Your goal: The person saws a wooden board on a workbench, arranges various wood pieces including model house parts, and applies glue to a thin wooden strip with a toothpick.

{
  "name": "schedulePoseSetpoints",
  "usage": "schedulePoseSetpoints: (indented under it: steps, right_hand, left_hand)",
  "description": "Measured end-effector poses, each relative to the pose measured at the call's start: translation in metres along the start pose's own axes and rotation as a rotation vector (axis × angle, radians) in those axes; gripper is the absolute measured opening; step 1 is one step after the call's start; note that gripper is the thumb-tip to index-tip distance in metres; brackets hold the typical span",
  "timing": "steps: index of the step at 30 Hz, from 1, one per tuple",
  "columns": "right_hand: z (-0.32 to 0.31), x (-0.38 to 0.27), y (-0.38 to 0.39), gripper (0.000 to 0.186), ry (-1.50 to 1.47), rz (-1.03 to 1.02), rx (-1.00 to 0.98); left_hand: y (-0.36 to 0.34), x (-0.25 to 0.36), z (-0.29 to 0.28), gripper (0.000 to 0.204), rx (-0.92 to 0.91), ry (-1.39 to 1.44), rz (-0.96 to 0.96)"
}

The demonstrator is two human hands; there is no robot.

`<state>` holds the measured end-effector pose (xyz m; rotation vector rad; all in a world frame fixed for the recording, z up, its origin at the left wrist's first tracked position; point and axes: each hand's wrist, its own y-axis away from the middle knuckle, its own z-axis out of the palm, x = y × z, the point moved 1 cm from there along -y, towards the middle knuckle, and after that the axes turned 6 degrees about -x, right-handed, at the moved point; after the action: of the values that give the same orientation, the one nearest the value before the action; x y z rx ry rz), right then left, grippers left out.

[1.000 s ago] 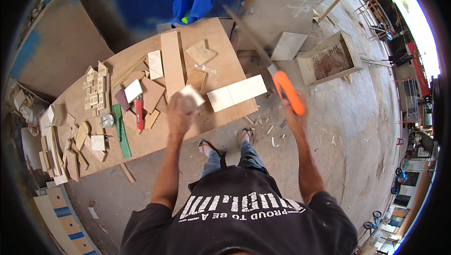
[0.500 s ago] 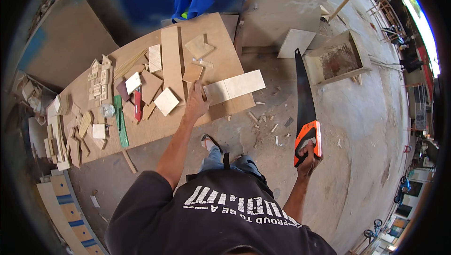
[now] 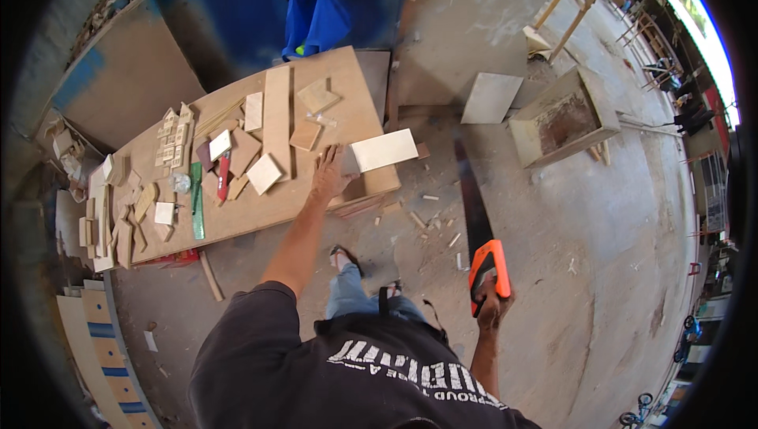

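Note:
My left hand (image 3: 330, 178) lies flat, fingers stretched out, at the left end of a pale wooden board (image 3: 387, 150). The board sits near the right end of the tabletop, and its far end juts out past the edge. In my right hand (image 3: 491, 304) is a handsaw (image 3: 477, 220), gripped by its orange and black handle. The blade points up and away over the floor, right of the board and apart from it. Just beyond my left hand lie a small square wood block (image 3: 305, 135) and a long plank (image 3: 277, 121).
Wood offcuts, a red cutter (image 3: 223, 178), a green strip (image 3: 197, 201) and a small wooden house model (image 3: 174, 137) crowd the table's left half. Scraps litter the floor. An open wooden box (image 3: 564, 117) stands at the far right; a blue cloth bag (image 3: 314, 20) hangs behind the table.
The saw has moved left, closer to the board. My left hand's fingers have flattened out, and the board's overhanging end looks shorter. The whole view has shifted slightly.

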<state>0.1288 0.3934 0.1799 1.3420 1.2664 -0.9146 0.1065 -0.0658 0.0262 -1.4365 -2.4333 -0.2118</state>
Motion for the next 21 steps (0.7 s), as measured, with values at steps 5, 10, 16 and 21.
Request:
schedulePoseSetpoints:
  steps: [5,10,16,21]
  right_hand:
    - [-0.003,0.012,0.0,0.009,-0.134,-0.013,-0.064]
    - [0.032,-0.006,-0.014,0.033,0.148,-0.3,-0.16]
    - [0.088,0.012,-0.044,0.043,0.227,-0.277,-0.25]
    - [0.113,0.004,-0.048,0.046,0.292,-0.266,-0.339]
  left_hand:
    - [-0.032,0.055,0.038,0.102,-0.128,0.165,0.193]
    - [-0.04,0.088,0.056,0.085,0.029,0.095,0.211]
    - [-0.048,0.092,0.065,0.054,0.224,0.015,0.079]
    - [-0.054,0.081,0.065,0.039,0.264,-0.018,0.09]
